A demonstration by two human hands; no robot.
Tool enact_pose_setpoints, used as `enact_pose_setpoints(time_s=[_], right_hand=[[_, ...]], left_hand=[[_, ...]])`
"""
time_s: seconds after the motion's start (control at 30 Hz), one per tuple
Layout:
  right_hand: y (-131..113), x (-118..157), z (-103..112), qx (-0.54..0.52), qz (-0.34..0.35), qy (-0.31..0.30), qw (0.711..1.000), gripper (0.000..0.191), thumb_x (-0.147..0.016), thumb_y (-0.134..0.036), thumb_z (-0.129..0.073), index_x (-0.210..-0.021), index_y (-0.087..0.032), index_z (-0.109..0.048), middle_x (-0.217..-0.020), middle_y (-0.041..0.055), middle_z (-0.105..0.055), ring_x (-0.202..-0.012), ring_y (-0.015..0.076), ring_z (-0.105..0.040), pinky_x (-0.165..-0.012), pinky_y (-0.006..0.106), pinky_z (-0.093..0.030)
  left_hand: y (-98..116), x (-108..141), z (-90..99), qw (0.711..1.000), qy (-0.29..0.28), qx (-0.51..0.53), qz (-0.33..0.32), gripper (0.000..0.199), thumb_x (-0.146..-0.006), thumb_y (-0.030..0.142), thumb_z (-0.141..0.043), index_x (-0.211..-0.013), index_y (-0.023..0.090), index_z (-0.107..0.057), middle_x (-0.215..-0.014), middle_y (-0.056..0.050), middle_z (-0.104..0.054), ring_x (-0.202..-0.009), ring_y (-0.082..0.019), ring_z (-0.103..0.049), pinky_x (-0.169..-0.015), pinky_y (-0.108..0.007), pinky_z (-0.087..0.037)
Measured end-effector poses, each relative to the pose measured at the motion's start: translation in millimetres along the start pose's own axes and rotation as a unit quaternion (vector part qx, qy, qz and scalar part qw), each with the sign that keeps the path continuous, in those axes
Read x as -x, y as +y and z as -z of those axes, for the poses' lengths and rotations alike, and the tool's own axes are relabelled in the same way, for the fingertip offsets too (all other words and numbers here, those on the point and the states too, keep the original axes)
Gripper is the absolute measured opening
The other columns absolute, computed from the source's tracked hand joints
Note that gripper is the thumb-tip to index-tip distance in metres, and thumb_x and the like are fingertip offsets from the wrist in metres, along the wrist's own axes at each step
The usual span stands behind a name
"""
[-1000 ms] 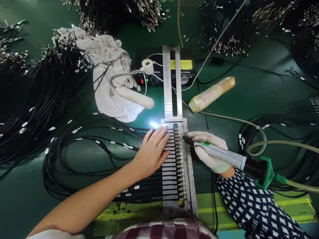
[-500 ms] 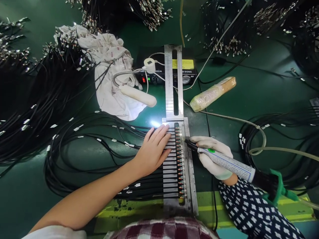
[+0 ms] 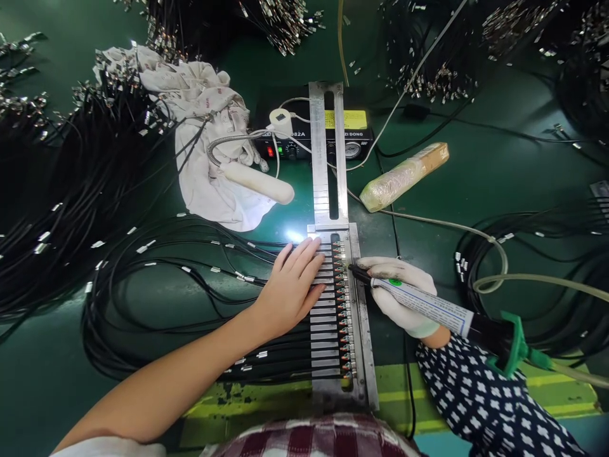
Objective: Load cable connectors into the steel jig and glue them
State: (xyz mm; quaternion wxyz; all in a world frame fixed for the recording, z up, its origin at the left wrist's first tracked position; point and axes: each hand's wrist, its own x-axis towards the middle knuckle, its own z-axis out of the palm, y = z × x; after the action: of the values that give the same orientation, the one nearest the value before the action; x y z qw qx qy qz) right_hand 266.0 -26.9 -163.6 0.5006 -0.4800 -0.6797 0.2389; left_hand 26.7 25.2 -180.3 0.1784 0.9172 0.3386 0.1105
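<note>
My bare left hand (image 3: 294, 282) lies flat on a slotted metal fixture (image 3: 328, 393), fingers outstretched over the black cables seated in its slots. Along the fixture's right side runs a row of small metal-tipped cable ends (image 3: 343, 311) with orange bits showing. My right hand (image 3: 396, 310), in a white glove smudged at the fingers, is closed around a glue syringe (image 3: 423, 301) with a printed label and black nozzle. The nozzle points left at the upper cable ends; whether it touches them I cannot tell. A green cap (image 3: 511, 346) and hose are at the syringe's rear.
Behind the fixture stands a black dispenser box (image 3: 299, 145) with lit switches. A white lamp (image 3: 259, 183) shines beside a crumpled white cloth (image 3: 209, 171). A wrapped block (image 3: 404, 178) lies at right. Cable bundles (image 3: 109, 158) and a cable coil (image 3: 469, 260) flank the fixture.
The syringe and my right hand have shifted slightly left, nozzle closer to the cable ends. My left hand stays in place on the fixture. The whole view has shifted a little.
</note>
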Motion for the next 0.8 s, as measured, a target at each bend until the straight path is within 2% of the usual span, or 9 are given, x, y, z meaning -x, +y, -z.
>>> enact_pose_setpoints(time_s=[0.27, 0.67, 0.8], right_hand=[[-3.1, -2.5, 1.2, 0.006, 0.014, 0.005, 1.000, 0.011, -0.081, -0.020, -0.069, -0.092, -0.021, -0.069, -0.099, 0.0090, -0.077, -0.087, 0.0238, -0.075, -0.077, 0.037, -0.065], [-2.0, -1.4, 2.2, -0.001, 0.015, 0.002, 1.000, 0.014, -0.080, -0.017, -0.069, -0.093, -0.021, -0.069, -0.100, 0.0090, -0.077, -0.088, 0.0229, -0.075, -0.079, 0.036, -0.064], [-0.3, -0.6, 1.5, -0.002, 0.008, 0.003, 1.000, 0.015, -0.079, -0.016, -0.069, -0.093, -0.020, -0.069, -0.101, 0.0093, -0.077, -0.089, 0.0226, -0.075, -0.080, 0.035, -0.063]], left_hand=[[0.1, 0.0, 0.0, 1.000, 0.006, 0.014, 0.004, 0.043, -0.099, 0.025, -0.044, -0.141, 0.017, -0.042, -0.158, -0.016, -0.033, -0.149, -0.030, -0.025, -0.120, -0.055, -0.022], [0.1, 0.2, 0.5, 1.000, -0.001, -0.011, -0.001, 0.041, -0.100, 0.026, -0.043, -0.138, 0.012, -0.042, -0.158, -0.018, -0.033, -0.149, -0.030, -0.024, -0.120, -0.054, -0.021], [0.3, -0.1, 0.6, 1.000, 0.000, -0.005, 0.000, 0.041, -0.100, 0.026, -0.043, -0.139, 0.014, -0.042, -0.158, -0.017, -0.033, -0.149, -0.030, -0.024, -0.120, -0.054, -0.021]])
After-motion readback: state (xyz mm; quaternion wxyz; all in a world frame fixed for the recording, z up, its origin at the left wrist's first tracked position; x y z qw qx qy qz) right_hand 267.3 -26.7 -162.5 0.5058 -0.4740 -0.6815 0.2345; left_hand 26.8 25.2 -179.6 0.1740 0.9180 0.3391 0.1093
